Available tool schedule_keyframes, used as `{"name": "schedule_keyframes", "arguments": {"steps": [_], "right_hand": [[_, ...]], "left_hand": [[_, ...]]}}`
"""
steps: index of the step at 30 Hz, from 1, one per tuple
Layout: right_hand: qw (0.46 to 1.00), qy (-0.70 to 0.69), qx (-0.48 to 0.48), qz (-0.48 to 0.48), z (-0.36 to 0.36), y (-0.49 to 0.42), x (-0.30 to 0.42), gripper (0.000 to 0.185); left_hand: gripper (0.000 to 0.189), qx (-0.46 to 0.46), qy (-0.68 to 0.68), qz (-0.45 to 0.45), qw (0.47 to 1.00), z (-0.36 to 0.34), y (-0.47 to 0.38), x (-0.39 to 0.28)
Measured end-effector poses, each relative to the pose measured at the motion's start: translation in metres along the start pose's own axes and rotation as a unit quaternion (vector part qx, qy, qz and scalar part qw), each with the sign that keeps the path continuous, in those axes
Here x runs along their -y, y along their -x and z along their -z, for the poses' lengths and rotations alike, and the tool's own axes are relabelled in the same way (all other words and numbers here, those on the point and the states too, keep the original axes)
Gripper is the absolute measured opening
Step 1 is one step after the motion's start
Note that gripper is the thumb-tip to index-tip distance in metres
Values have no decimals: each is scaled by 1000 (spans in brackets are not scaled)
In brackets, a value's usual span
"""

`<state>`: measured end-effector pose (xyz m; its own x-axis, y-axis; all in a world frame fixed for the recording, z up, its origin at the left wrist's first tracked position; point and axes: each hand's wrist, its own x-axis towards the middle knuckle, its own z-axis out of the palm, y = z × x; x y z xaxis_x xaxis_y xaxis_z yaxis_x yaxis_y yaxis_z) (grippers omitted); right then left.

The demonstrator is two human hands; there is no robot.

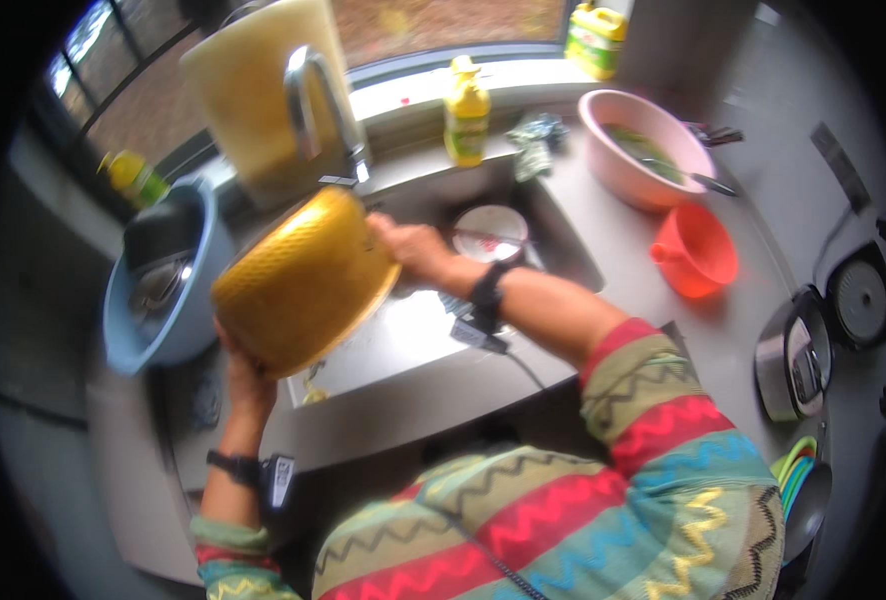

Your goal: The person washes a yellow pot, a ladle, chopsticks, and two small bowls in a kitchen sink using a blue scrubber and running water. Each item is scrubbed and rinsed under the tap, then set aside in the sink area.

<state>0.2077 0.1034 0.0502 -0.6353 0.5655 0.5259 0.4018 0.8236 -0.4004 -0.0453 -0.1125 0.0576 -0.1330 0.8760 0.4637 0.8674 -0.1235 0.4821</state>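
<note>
Both hands hold a gold-coloured metal pot (304,289) with a hammered pattern, tilted over the left part of the sink. My left hand (251,375) grips its lower left side, the fingers partly hidden beneath it. At the upper right edge, my right hand (416,251) has hold of it. The inside of the pot faces away and cannot be seen. Behind it rises a chrome faucet (311,97). In the steel sink (570,247), past my right hand, sits a white bowl (491,225) with reddish bits and what looks like a utensil.
To the left stands a blue basin (116,330) holding dark and metal cookware. A cutting board (263,60) leans behind the faucet. A yellow soap bottle (467,120) and a crumpled cloth (536,142) lie behind the sink. Rightward are a pink basin (600,161) and a red-orange scoop (694,251).
</note>
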Motion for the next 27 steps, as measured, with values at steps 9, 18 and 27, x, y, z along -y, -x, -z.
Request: {"name": "schedule_keyframes", "arguments": {"steps": [9, 18, 27], "right_hand": [[998, -2, 61, -30, -8, 18, 9, 37], [998, -31, 30, -44, 4, 22, 13, 37], [999, -23, 4, -26, 18, 24, 20, 37]], "left_hand": [[73, -4, -3, 13, 1000, -13, 18, 12], [79, -6, 6, -4, 1000, -17, 20, 15], [82, -3, 5, 7, 1000, -12, 19, 6]]}}
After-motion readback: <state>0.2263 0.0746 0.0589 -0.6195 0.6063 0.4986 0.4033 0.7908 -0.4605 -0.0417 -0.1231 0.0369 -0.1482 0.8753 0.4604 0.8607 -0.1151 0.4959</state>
